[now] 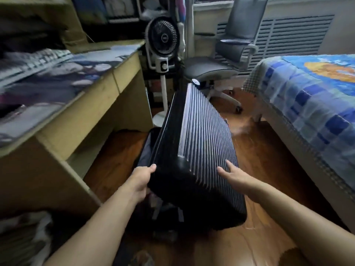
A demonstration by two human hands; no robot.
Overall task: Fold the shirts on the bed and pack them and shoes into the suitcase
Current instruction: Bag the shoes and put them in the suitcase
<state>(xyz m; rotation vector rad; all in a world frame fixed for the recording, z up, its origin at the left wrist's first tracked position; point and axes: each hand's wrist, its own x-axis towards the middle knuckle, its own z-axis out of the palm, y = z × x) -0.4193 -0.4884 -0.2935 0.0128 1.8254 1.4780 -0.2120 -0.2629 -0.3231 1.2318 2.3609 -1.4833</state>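
A black ribbed suitcase (194,150) is seen on the wooden floor (259,154), between the counter (80,104) and the bed (311,104). Its lid is raised and tilted, partly open; the lower half lies dark beneath, toward the counter side. The lid's near left edge is gripped by the left hand (141,181), thumb on top, fingers curled under. The right hand (233,174) is laid flat on the lid's ribbed face near its near right corner, fingers straight and spread. Contents inside the suitcase cannot be made out. Beyond the suitcase, a fan (163,47) and a grey chair (226,60) are noted. A keyboard (36,62) lies on the counter.
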